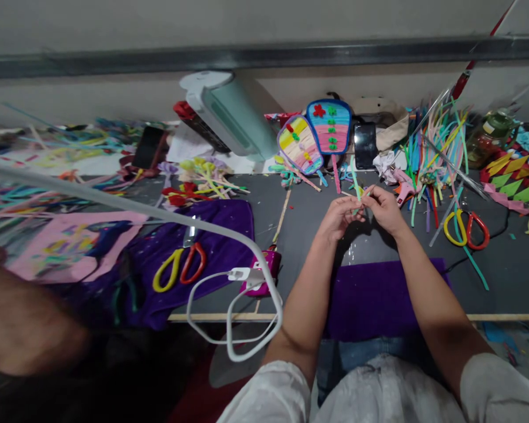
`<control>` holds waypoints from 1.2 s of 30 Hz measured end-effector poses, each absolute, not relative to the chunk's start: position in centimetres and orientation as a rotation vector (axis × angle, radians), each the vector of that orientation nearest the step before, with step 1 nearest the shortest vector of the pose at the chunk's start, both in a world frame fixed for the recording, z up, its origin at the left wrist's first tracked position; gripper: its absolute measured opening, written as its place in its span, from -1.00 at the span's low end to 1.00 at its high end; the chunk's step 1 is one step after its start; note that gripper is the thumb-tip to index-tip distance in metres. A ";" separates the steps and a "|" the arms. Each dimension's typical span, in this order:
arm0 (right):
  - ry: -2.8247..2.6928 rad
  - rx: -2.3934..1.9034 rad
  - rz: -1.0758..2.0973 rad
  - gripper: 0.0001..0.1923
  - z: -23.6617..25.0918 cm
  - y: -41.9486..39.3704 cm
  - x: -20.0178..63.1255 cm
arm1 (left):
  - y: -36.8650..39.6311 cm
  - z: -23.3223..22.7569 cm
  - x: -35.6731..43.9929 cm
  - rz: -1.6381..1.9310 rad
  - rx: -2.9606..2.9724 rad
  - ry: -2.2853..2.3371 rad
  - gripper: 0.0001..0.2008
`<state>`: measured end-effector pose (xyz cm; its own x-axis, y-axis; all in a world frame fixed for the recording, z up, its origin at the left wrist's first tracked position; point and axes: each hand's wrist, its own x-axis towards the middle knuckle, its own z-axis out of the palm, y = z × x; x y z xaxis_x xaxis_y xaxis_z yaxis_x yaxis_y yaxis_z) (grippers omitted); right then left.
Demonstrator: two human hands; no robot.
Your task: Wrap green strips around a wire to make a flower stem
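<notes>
My left hand and my right hand meet above the dark table, fingertips pinched together. Between them is a thin pale green pipe cleaner, its free end sticking up past the fingers. What else the fingertips cover is hidden. Just beyond my hands lie two fan-shaped pipe-cleaner pieces, one blue and pink, the other yellow and pink. To the right of my right hand is a pink glue gun, beside a large bunch of coloured pipe cleaners. A purple cloth lies under my forearms.
Scissors lie at right, and another pair rests on a purple cloth at left. A white cable loops across near a magenta box. A co-worker's arm reaches in from the left. A phone stands behind.
</notes>
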<state>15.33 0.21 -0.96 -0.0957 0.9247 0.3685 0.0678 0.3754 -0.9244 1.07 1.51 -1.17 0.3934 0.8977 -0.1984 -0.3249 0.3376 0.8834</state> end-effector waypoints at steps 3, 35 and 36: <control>-1.446 -0.926 0.978 -0.85 -0.7 0.1 15.1 | 1.5 -1.1 1.1 0.927 0.844 0.782 -0.78; -1.419 -0.931 1.024 -0.77 -0.5 0.0 15.0 | 1.4 -1.2 1.3 0.934 0.816 0.768 -0.79; -1.404 -0.944 1.012 -0.75 -0.6 0.1 15.0 | 1.4 -1.2 1.4 0.986 0.844 0.794 -0.80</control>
